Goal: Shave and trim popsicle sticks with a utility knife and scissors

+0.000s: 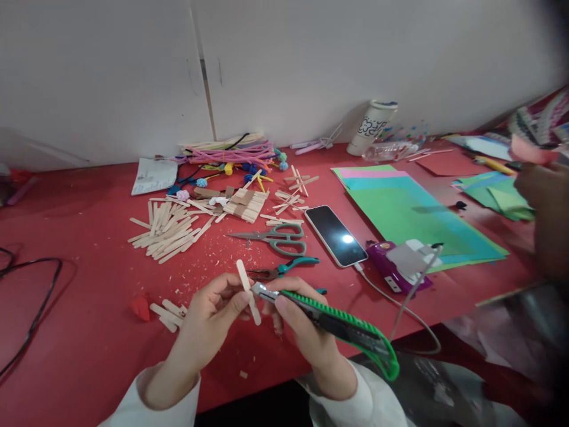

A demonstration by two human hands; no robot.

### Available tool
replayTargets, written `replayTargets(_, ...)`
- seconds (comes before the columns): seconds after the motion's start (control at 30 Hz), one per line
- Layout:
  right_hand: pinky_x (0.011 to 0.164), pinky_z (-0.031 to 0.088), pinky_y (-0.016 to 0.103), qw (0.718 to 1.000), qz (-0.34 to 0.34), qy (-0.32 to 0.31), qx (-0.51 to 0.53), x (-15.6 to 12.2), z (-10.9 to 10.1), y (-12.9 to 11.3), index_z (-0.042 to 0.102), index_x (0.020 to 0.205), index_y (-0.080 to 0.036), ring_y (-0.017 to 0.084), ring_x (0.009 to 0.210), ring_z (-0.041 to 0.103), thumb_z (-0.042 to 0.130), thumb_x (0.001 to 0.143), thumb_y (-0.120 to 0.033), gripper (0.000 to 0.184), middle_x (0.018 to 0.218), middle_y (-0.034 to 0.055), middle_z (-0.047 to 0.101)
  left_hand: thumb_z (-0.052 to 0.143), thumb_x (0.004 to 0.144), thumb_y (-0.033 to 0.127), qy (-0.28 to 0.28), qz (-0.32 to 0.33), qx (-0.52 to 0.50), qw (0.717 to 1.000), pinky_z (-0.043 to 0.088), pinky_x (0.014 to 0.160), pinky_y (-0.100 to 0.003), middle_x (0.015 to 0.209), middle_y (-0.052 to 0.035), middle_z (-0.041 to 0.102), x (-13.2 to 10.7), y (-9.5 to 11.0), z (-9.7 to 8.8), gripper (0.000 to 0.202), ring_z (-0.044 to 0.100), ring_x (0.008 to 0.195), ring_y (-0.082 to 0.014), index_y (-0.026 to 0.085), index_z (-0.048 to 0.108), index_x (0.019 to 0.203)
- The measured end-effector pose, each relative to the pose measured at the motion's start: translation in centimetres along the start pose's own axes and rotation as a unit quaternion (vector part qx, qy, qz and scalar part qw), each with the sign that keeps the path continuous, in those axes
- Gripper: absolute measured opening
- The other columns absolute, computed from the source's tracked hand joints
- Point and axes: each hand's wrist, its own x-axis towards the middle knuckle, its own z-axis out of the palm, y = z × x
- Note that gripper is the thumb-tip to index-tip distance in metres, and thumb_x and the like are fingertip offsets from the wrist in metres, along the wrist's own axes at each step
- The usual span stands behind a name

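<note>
My left hand (212,314) pinches a wooden craft stick (243,274) between thumb and fingers, holding it tilted above the red table. Gripped in my right hand (306,329) is a green utility knife (351,329), its metal tip against or very near the middle of the stick. The exact contact of blade and wood is too small to tell. Just behind my hands lie pliers with teal handles (284,268), partly covered. Beyond them are grey-handled scissors (287,238). Several short stick pieces (166,314) rest left of my left wrist.
A pile of craft sticks (171,231) lies on the red table (89,284), among wood shavings. To the right are a phone (335,234) on a cable, a purple power strip (384,273) and coloured paper (409,207). Another person's hand (544,196) is at far right.
</note>
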Motion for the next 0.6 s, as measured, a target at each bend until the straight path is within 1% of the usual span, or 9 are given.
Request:
replayTargets(0.1, 0.037, 0.043, 0.018, 0.998, 0.024, 0.001, 0.056, 0.0, 0.0, 0.2, 0.066, 0.094, -0.019, 0.008, 0.04, 0.051, 0.057, 0.09, -0.035, 0.019, 0.063, -0.0003, 0.065, 0.066, 0.083, 0.037, -0.015, -0.002, -0.013, 1.0, 0.056, 0.067, -0.026, 0.072, -0.0001, 0.07, 0.0, 0.1, 0.2, 0.02, 0.066, 0.062, -0.0132, 0.018, 0.06, 0.085)
replayTargets(0.17, 0.038, 0.044, 0.019, 0.999, 0.014, 0.009, 0.037, -0.1, 0.1, 0.1, 0.066, 0.094, -0.019, 0.009, 0.041, 0.052, 0.056, 0.09, -0.034, 0.018, 0.063, 0.0, 0.066, 0.065, 0.083, 0.036, -0.021, -0.007, -0.02, 1.0, 0.055, 0.066, -0.026, 0.071, 0.0, 0.07, 0.1, 0.0, 0.4, 0.018, 0.066, 0.061, -0.0135, 0.018, 0.059, 0.084)
replayTargets(0.23, 0.043, 0.049, 0.021, 0.998, -0.046, 0.018, -0.044, -0.3, 0.2, -0.1, 0.066, 0.094, -0.02, 0.011, 0.045, 0.058, 0.055, 0.09, -0.028, 0.015, 0.066, 0.0015, 0.068, 0.065, 0.081, 0.034, -0.014, -0.013, -0.018, 1.0, 0.055, 0.065, -0.027, 0.068, 0.0006, 0.069, 0.2, -0.2, 0.4, 0.017, 0.066, 0.06, -0.0138, 0.018, 0.059, 0.081)
replayTargets(0.33, 0.051, 0.053, 0.025, 0.962, -0.212, 0.024, -0.169, -0.8, 0.2, -0.4, 0.066, 0.097, -0.023, 0.015, 0.055, 0.065, 0.053, 0.089, -0.019, 0.016, 0.07, 0.0029, 0.069, 0.067, 0.077, 0.032, 0.051, -0.012, 0.032, 0.998, 0.053, 0.063, -0.024, 0.067, 0.0011, 0.068, 0.3, -0.5, 0.3, 0.016, 0.065, 0.061, -0.0132, 0.018, 0.058, 0.076)
replayTargets(0.37, 0.052, 0.053, 0.026, 0.952, -0.244, 0.032, -0.183, -0.9, 0.1, -0.4, 0.065, 0.099, -0.024, 0.015, 0.056, 0.065, 0.052, 0.089, -0.018, 0.018, 0.07, 0.0026, 0.069, 0.067, 0.076, 0.032, 0.074, -0.015, 0.049, 0.996, 0.053, 0.062, -0.023, 0.067, 0.0006, 0.068, 0.4, -0.5, 0.2, 0.016, 0.066, 0.061, -0.0132, 0.018, 0.059, 0.076)
replayTargets(0.4, 0.052, 0.053, 0.026, 0.948, -0.253, 0.048, -0.186, -1.0, 0.1, -0.4, 0.064, 0.102, -0.025, 0.015, 0.055, 0.064, 0.051, 0.09, -0.018, 0.019, 0.071, 0.0021, 0.069, 0.068, 0.075, 0.033, 0.092, -0.022, 0.057, 0.994, 0.053, 0.062, -0.023, 0.069, -0.0003, 0.069, 0.4, -0.5, 0.1, 0.018, 0.066, 0.062, -0.0135, 0.017, 0.059, 0.075)
replayTargets(0.5, 0.057, 0.053, 0.027, 0.96, -0.176, 0.105, -0.19, -0.9, 0.2, -0.1, 0.062, 0.108, -0.026, 0.015, 0.061, 0.064, 0.052, 0.092, -0.017, 0.021, 0.08, 0.002, 0.069, 0.07, 0.073, 0.04, 0.106, -0.048, 0.012, 0.993, 0.055, 0.062, -0.026, 0.071, -0.0026, 0.071, 0.5, -0.4, -0.1, 0.025, 0.067, 0.06, -0.0148, 0.017, 0.059, 0.076)
replayTargets(0.53, 0.061, 0.054, 0.027, 0.962, -0.156, 0.109, -0.195, -0.8, 0.3, 0.0, 0.062, 0.109, -0.026, 0.015, 0.065, 0.065, 0.053, 0.091, -0.017, 0.022, 0.084, 0.0025, 0.069, 0.072, 0.071, 0.041, 0.107, -0.052, -0.014, 0.993, 0.055, 0.061, -0.026, 0.071, -0.0026, 0.071, 0.5, -0.3, 0.0, 0.028, 0.066, 0.06, -0.015, 0.018, 0.058, 0.076)
replayTargets(0.6, 0.066, 0.054, 0.028, 0.964, -0.152, 0.08, -0.203, -0.5, 0.6, 0.2, 0.062, 0.111, -0.025, 0.016, 0.074, 0.066, 0.056, 0.09, -0.016, 0.023, 0.09, 0.004, 0.068, 0.074, 0.069, 0.043, 0.101, -0.051, -0.057, 0.992, 0.054, 0.059, -0.026, 0.069, -0.0016, 0.07, 0.6, -0.4, 0.1, 0.031, 0.066, 0.058, -0.0152, 0.018, 0.058, 0.077)
